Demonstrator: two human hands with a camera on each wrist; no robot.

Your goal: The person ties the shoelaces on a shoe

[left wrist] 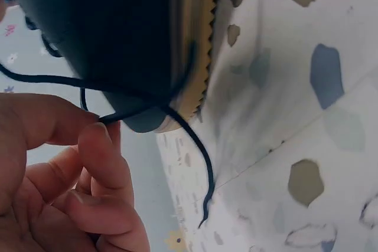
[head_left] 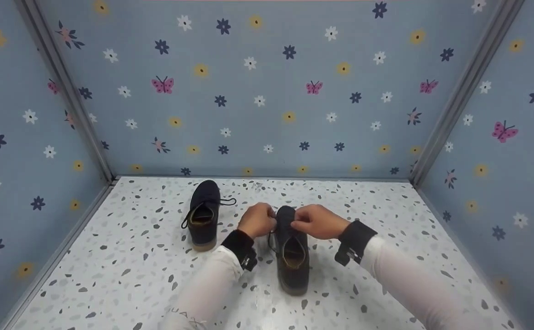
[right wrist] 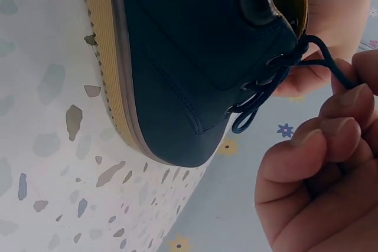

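A dark lace-up shoe with a tan sole stands on the speckled surface, its toe pointing away from me. My left hand is at the left of its front part, pinching a dark shoelace between thumb and forefinger. Past those fingertips, a loose lace end hangs along the sole in the left wrist view. On the other side, my right hand pinches a lace that runs up from the eyelets. A small loop of lace lies over the shoe's front in the right wrist view.
The matching shoe stands to the left, farther back, with its laces loose at both sides. A blue flowered panel rises behind the white speckled surface, with similar panels at left and right. Both wrists wear black straps.
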